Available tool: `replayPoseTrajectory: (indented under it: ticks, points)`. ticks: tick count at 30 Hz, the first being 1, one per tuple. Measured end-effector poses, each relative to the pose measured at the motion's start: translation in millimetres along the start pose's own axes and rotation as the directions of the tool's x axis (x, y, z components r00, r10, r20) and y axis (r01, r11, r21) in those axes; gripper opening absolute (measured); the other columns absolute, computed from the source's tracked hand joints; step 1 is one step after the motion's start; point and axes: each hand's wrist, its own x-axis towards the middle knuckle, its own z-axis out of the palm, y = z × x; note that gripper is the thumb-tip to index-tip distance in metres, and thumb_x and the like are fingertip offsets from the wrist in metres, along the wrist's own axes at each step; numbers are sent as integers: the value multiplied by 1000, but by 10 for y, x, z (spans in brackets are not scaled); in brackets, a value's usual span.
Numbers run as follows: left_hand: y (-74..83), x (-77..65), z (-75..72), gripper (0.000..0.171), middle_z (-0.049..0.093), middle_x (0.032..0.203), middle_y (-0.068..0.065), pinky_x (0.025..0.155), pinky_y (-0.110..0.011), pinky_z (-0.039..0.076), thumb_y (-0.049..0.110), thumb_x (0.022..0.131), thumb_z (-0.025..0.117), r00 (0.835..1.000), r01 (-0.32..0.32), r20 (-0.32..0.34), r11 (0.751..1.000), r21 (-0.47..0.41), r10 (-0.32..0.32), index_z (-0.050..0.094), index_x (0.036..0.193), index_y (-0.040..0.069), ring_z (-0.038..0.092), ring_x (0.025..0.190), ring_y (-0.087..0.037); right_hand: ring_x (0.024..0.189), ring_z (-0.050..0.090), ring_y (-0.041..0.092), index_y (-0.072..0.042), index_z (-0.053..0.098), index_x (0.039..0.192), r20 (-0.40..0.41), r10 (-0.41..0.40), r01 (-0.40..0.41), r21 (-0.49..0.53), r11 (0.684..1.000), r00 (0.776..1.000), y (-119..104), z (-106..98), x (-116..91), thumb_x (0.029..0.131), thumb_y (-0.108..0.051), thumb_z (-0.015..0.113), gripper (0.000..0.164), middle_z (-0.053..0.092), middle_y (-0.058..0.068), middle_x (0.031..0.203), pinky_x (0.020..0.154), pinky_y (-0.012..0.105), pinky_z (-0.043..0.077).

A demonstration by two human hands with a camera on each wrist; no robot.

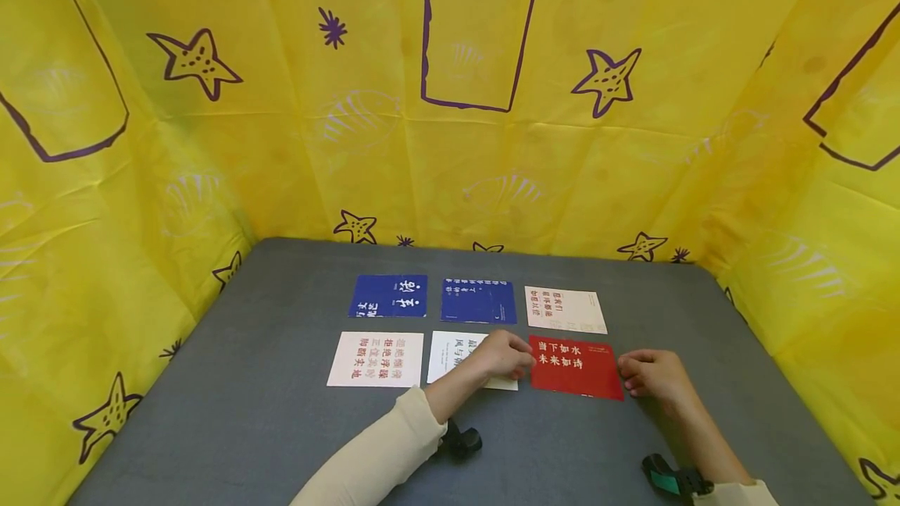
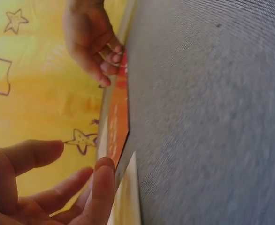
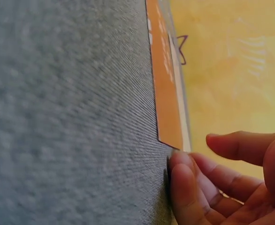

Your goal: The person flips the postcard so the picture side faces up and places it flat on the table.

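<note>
A red card (image 1: 576, 377) with white characters lies flat on the grey table, between the two hands. My left hand (image 1: 501, 355) reaches over the white card (image 1: 443, 365) and covers part of it; its fingertips are at the red card's left edge. At the opposite edge is my right hand (image 1: 654, 377), fingertips at or just beside the card. In the left wrist view the left thumb (image 2: 39, 157) stands apart from the fingers, with nothing pinched. The right wrist view likewise shows the right thumb (image 3: 231, 143) away from the other fingers, near the card's corner.
Behind are two blue cards (image 1: 373, 299) (image 1: 467, 311) and a cream card (image 1: 573, 318). A pinkish card (image 1: 351, 358) lies at the front left. A yellow patterned cloth (image 1: 281, 139) surrounds the grey table (image 1: 246, 412) at the back and sides. Dark wrist straps (image 1: 678, 482) show below.
</note>
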Motion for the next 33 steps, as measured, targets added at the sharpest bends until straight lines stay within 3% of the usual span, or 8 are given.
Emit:
replayPoseTrajectory:
  ticks: [7,11,17,21,25,29,33]
  points:
    - [18,-33,-280,24,67,93,-13,67,-36,55,15,83,62,999,-33,8,999,-42,34,66,102,1,66,79,-28,59,60,13,13,56,108,-19,-53,52,-61,997,998,-59,-85,72,88,-25,57,43,63,2,71,58,27,54]
    - [17,-56,-473,26,66,97,-11,73,-37,54,17,85,60,998,-54,-33,996,-64,52,65,104,1,65,83,-28,61,60,13,12,56,109,-35,-90,86,-104,991,995,-120,-117,111,89,-27,55,44,62,2,72,59,26,54]
    - [17,-93,-738,25,65,97,-17,78,-40,53,16,85,59,988,-102,-125,992,-72,93,64,104,0,63,84,-31,62,61,16,12,56,108,-38,-119,112,-165,980,992,-190,-124,119,90,-27,53,43,63,6,74,59,26,54]
    - [-3,-122,-893,20,66,86,-16,63,-30,54,15,86,59,976,-103,-202,989,-102,81,67,99,2,61,65,-20,63,61,16,10,58,108,-52,-146,133,-197,971,988,-246,-123,121,90,-29,53,42,63,8,77,59,26,53]
    - [-38,-167,-1014,21,59,68,-8,43,-19,33,22,86,59,965,-87,-255,994,-68,67,69,95,6,45,51,-9,64,60,15,9,58,109,-57,-173,157,-215,964,983,-294,-110,128,90,-32,53,45,64,14,83,59,25,53]
    - [-79,-218,-1107,29,51,60,1,43,-21,27,31,89,54,954,-87,-290,996,-6,81,70,90,6,38,46,-9,65,60,13,8,58,110,-59,-193,176,-226,958,979,-316,-94,144,89,-35,53,48,65,18,87,59,24,53]
    - [-133,-269,-1213,40,42,48,2,43,-23,32,38,90,50,938,-84,-337,996,-6,77,68,82,3,37,44,-10,66,61,15,7,59,109,-65,-210,187,-251,950,976,-326,-86,163,88,-38,53,50,65,18,87,59,23,52]
